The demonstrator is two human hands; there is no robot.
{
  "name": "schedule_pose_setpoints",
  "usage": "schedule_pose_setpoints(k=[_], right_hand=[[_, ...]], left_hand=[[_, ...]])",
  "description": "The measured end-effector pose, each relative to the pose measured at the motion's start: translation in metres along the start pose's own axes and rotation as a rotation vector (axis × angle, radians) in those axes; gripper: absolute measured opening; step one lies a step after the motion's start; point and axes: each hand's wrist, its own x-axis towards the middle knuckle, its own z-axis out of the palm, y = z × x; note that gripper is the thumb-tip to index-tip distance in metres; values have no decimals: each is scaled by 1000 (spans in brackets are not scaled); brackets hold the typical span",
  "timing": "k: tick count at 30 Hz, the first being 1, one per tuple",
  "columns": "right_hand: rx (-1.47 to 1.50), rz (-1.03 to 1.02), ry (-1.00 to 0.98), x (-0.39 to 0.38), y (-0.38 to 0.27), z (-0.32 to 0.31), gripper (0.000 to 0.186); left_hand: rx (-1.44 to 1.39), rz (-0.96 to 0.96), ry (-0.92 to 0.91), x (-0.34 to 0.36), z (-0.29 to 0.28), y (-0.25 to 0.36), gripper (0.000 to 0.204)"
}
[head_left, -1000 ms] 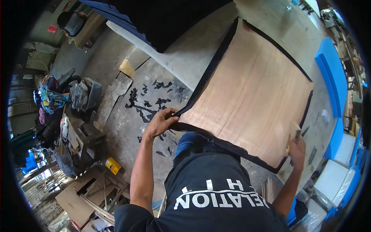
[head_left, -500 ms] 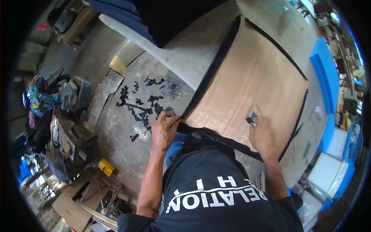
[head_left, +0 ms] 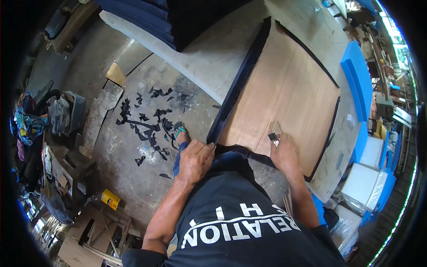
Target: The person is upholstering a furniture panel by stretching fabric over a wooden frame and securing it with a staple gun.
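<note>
A plywood panel (head_left: 275, 80) lies on the pale worktable (head_left: 151, 40), with black fabric strips (head_left: 240, 75) along its edges. My left hand (head_left: 195, 160) pinches the black fabric at the panel's near left corner, its fingers bent over the edge. My right hand (head_left: 284, 151) rests over the lower right part of the panel, holding a small metal tool (head_left: 274, 135) with a dark middle and a pale tip; its exact kind is unclear.
Dark cloth (head_left: 138, 18) covers the table's far part. Blue foam slabs (head_left: 356, 80) and white wrapped blocks (head_left: 362, 182) stand at right. Black scraps (head_left: 147, 129) litter the floor beside my sandalled foot (head_left: 180, 133). At left are piled cloths (head_left: 29, 120), a yellow can (head_left: 110, 199) and cardboard (head_left: 80, 244).
My right hand has moved left from the panel's right edge onto its surface with the tool. My left hand stays on the corner, slightly lower. The whole view has shifted, and a foot now shows.
</note>
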Motion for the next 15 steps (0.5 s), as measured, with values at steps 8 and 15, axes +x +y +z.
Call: schedule_pose_setpoints(k=[8,15], right_hand=[[9,40,-78,2,2,-17,33],[429,3,-471,-46,-68,-36,35]], left_hand=[[-33,32,-52,-11,24,-15,16],[-276,-13,-29,-22,42,-45,17]])
